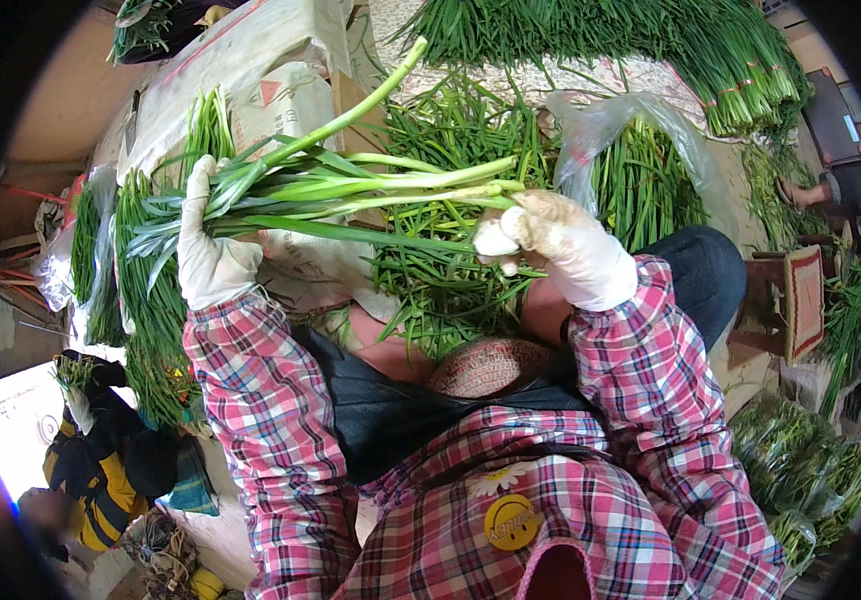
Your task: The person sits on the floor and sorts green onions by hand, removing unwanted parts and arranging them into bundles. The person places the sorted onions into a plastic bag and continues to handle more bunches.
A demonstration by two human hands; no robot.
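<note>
My left hand, in a whitish glove, is closed around the leafy end of a loose bunch of green allium stalks, like green garlic or leeks. The pale stem ends point right, and one thick stalk slants up away from the others. At those stem ends, my right hand has its fingers curled on a green stalk; its glove is stained brown at the fingers. Exactly how many stalks it grips is hidden. Beneath both hands lies a heap of loose green leaves between my knees.
Tied chive-like bundles lie at the far right. Long greens hang or lie at left. A plastic bag partly covers more greens. A printed sack lies ahead. A small stool stands right; another person is at lower left.
</note>
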